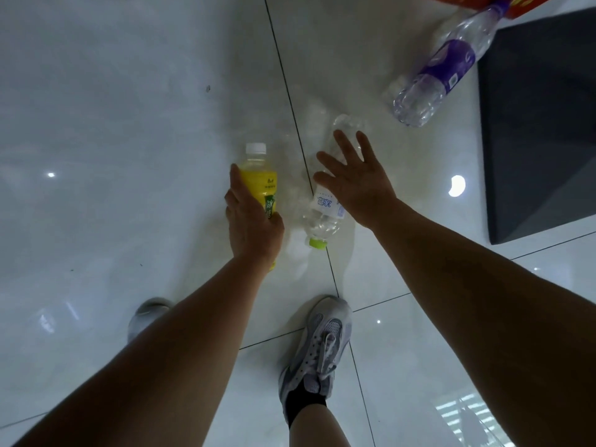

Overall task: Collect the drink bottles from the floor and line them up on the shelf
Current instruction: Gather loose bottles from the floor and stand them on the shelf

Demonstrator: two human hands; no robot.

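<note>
A yellow drink bottle (260, 180) with a white cap lies on the glossy tiled floor. My left hand (250, 217) is wrapped round its lower half. To its right lies a clear bottle (322, 217) with a white label and a green cap, cap toward me. My right hand (353, 179) hovers over that bottle with fingers spread and straight; whether it touches the bottle I cannot tell. A larger clear bottle (445, 69) with a purple label and cap lies at the upper right.
A dark grey slab (541, 124) sits on the floor at the right edge. A red and yellow object (464, 1) shows at the top. My grey sneakers (317, 346) stand on the tiles below the bottles.
</note>
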